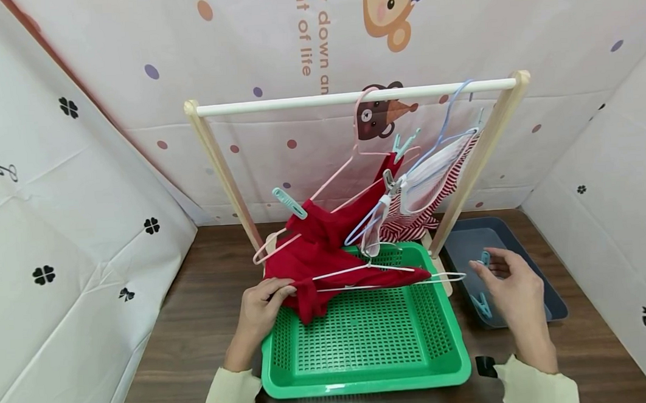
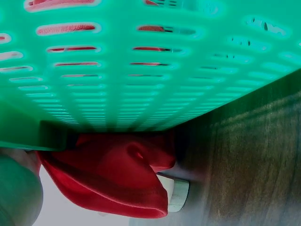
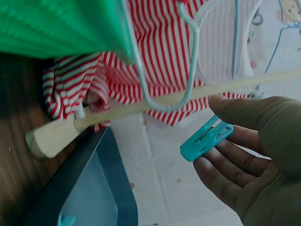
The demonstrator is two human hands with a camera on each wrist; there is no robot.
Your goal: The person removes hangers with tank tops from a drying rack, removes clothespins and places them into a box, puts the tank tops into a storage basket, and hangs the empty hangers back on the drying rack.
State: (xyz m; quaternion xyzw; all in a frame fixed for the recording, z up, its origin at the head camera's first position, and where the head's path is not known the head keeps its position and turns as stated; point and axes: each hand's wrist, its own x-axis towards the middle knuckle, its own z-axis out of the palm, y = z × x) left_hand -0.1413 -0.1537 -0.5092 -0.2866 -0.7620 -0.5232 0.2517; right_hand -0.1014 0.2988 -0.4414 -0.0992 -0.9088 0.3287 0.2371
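My left hand (image 1: pixel 263 308) pinches the left end of a red garment (image 1: pixel 306 300), which is spread along a white hanger (image 1: pixel 447 275) over the green basket (image 1: pixel 365 384). The hanger's right loop sticks out bare past the cloth. In the left wrist view, red cloth (image 2: pixel 108 179) hangs beside the basket's slotted wall (image 2: pixel 113 94). Between thumb and fingers, my right hand (image 1: pixel 516 292) holds a light-blue clothespin (image 3: pixel 207 139), to the right of the hanger's loop. Behind, another red garment (image 1: pixel 330 225) hangs on a pink hanger (image 1: pixel 327 183), with clothespins (image 1: pixel 289 203) at both ends.
A wooden rack with a white rail (image 1: pixel 296 102) stands behind the basket. On its right side, a red-striped garment (image 1: pixel 406 221) hangs from a blue hanger (image 1: pixel 445 122). The dark blue-grey tray (image 1: pixel 556 311) at right holds more clothespins (image 1: pixel 481 306).
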